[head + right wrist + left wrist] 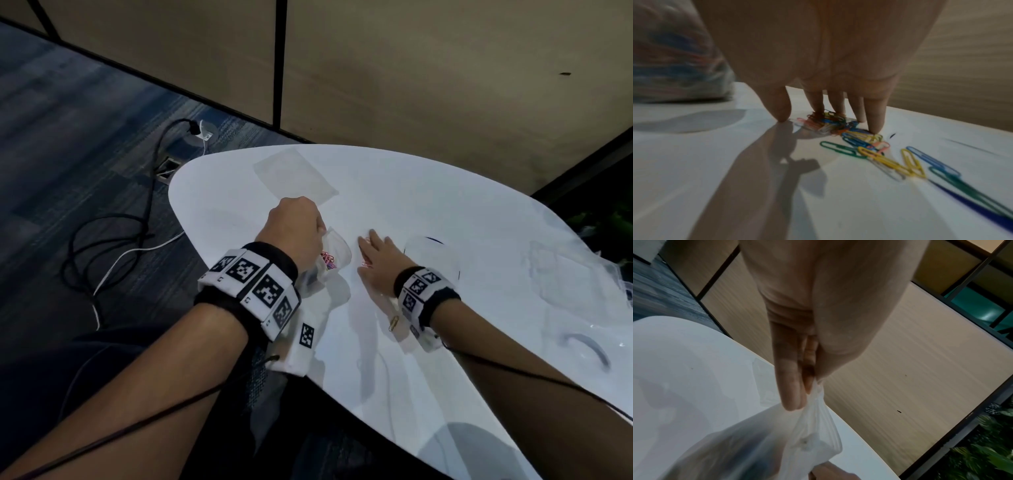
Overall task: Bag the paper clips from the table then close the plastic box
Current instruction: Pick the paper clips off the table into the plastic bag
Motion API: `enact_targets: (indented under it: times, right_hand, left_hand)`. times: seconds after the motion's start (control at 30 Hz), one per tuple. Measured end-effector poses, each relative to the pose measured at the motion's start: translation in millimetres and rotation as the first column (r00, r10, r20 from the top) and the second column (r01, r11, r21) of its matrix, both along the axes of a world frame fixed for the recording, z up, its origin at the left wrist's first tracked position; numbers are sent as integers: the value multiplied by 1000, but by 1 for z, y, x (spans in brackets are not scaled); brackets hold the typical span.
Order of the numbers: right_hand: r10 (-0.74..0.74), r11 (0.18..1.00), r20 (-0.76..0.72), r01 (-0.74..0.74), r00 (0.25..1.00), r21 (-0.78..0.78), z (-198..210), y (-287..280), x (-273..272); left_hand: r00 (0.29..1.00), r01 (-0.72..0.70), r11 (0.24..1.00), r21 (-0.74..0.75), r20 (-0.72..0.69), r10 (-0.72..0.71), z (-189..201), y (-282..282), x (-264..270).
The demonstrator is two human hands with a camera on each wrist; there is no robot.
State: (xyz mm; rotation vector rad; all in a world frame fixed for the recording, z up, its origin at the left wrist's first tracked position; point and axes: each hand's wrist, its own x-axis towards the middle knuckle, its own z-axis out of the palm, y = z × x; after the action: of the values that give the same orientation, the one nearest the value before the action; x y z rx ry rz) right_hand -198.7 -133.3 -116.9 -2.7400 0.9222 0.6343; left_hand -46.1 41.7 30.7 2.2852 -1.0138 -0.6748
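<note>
My left hand [317,234] pinches the top of a clear plastic bag [337,255] and holds it up off the white table [428,192]; coloured clips show through it. In the left wrist view the fingers [791,386] and thumb squeeze the bunched bag [807,434]. My right hand [370,251] lies just right of the bag, its straight fingers [875,116] touching down around a pile of coloured paper clips [826,122]. More clips [892,160] trail toward the wrist. A clear plastic box [565,281] lies at the right, hard to make out.
A second flat clear bag [294,174] lies at the table's far side. One gold clip [394,323] lies under my right wrist. Cables [113,246] run over the carpet left of the table. Wall panels stand behind it.
</note>
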Motion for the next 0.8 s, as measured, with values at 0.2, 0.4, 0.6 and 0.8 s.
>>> enact_targets:
  times: [0.2,0.4,0.6,0.8]
  right_hand:
    - [71,978,159,-37,985,-206,-7,23,-13]
    - [-114,983,289,149,950,-102,17,7,-9]
    - [-829,557,362,567,427,607,41,-17,-24]
    - [-991,108,104,34,87,994,104,14,-16]
  left_hand:
    - [1000,-2,1000,5,-15,2,1,3,-2]
    - [1000,15,1000,14,-1,-15,0,2,-2]
    - [999,39,999,26,10,-39,1,-2,-3]
    - [999,33,999,20,14,-33,-1,-5,-6]
